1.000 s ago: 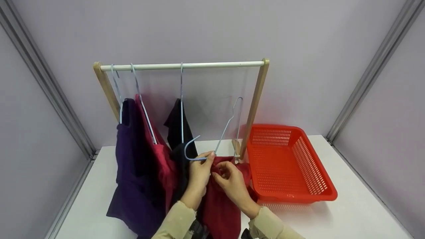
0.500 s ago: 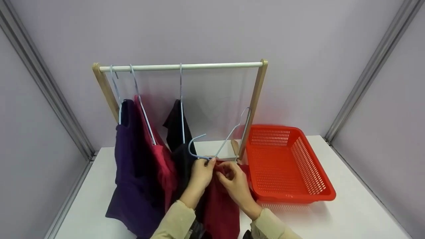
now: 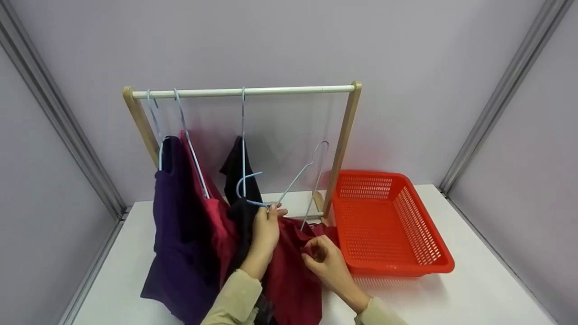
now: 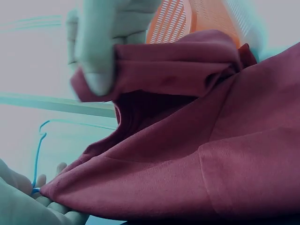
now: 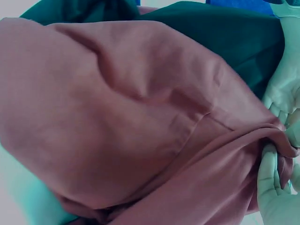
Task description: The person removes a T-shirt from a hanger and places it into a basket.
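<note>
My left hand (image 3: 265,230) holds a light-blue wire hanger (image 3: 291,185) near the base of its hook, thumb on top. The hook points left and the hanger's far end rises towards the rack. A dark red garment (image 3: 293,275) hangs below, one corner lying at my left fingers in the left wrist view. My right hand (image 3: 327,262) pinches the garment's edge between thumb and fingers, to the right of the hanger's lower wire. From the left wrist view, the fabric (image 4: 164,75) is lifted there, with a dark opening beneath it.
A rack with a white rail (image 3: 293,90) stands behind the hands. From it hang a purple garment (image 3: 176,253), a pink one (image 3: 219,221) and a black one (image 3: 246,216) on hangers. A red perforated basket (image 3: 447,262) sits to the right on the white table.
My left hand has shifted left and slightly up with the hanger. My right hand has moved down and right with the red edge, so the hands are farther apart and the fabric is spread between them.
</note>
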A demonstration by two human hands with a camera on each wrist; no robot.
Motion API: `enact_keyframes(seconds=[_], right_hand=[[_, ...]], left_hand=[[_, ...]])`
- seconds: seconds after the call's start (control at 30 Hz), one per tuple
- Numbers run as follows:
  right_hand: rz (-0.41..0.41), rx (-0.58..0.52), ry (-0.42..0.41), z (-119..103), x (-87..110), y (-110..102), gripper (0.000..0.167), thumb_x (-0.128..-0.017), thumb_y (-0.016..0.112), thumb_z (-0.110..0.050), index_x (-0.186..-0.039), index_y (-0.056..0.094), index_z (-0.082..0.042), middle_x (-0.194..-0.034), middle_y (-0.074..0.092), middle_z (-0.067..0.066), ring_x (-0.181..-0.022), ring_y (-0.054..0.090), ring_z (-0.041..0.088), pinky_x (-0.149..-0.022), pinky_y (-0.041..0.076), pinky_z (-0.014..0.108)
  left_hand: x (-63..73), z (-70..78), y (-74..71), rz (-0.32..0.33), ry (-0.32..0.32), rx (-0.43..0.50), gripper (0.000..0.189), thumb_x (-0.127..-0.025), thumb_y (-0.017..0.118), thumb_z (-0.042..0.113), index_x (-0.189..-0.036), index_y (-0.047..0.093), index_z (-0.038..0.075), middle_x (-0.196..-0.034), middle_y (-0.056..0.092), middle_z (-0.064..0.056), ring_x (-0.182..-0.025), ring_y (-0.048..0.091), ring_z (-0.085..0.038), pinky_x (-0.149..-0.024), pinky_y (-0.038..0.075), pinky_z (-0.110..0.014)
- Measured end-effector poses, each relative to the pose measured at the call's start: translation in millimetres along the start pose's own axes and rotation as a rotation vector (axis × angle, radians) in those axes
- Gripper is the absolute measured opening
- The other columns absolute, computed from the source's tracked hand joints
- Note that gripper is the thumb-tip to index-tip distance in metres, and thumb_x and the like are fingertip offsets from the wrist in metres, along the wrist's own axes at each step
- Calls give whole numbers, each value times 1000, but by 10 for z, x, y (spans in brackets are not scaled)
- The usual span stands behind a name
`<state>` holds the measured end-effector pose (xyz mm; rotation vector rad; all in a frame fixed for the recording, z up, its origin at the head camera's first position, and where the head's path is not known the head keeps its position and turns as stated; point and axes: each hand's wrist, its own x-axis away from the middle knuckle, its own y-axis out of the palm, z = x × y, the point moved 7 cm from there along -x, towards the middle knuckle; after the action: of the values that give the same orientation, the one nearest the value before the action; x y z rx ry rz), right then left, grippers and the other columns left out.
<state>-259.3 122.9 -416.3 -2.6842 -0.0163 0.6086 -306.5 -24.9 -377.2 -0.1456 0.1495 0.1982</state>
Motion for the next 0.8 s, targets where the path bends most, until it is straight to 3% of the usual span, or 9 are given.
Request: enact_keyframes(seconds=[0.1,0.2,0.4,0.5,0.6,0.8], right_hand=[[-25,-8,17,83,26,-5,13,-81,67,4,-94,63,2,-86,59,11,-70,47,-2,-61,42,16],[-46,-52,22,235,16,16,25,-85,69,-4,-109,63,0,-92,62,12,-72,47,-3,-63,43,16],[-71,-33,49,147,-73,117,46,-85,71,-15,-125,56,2,-90,60,11,-68,46,-1,-62,43,16],[-47,-10,55,109,-117,164,43,-84,72,-17,-120,58,3,-85,59,10,-66,46,-1,-61,43,16],[16,23,38,84,-136,163,29,-84,72,-14,-107,64,1,-84,62,9,-68,47,-1,-62,43,15],[110,53,-17,82,-111,123,6,-82,71,-5,-87,68,-3,-81,62,8,-69,45,-1,-61,41,15]], left_hand=[[0,-20,18,-26,-28,12,32,-104,32,12,-115,52,-11,-104,69,-27,-116,57,-37,-98,43,-43],[15,-46,54,-56,-55,40,34,-104,31,14,-118,50,-10,-108,67,-28,-118,55,-38,-99,43,-44],[107,-56,196,-150,-120,88,35,-105,29,16,-125,46,-7,-117,64,-28,-126,49,-39,-109,35,-49],[155,-69,259,-189,-165,86,36,-105,30,19,-125,46,-7,-122,61,-28,-129,46,-38,-110,33,-49],[181,-84,300,-218,-199,98,36,-105,31,21,-126,44,-5,-126,57,-27,-128,46,-37,-109,36,-47],[204,-106,326,-302,-161,68,27,-102,40,14,-121,46,-5,-129,54,-25,-120,52,-34,-98,45,-39]])
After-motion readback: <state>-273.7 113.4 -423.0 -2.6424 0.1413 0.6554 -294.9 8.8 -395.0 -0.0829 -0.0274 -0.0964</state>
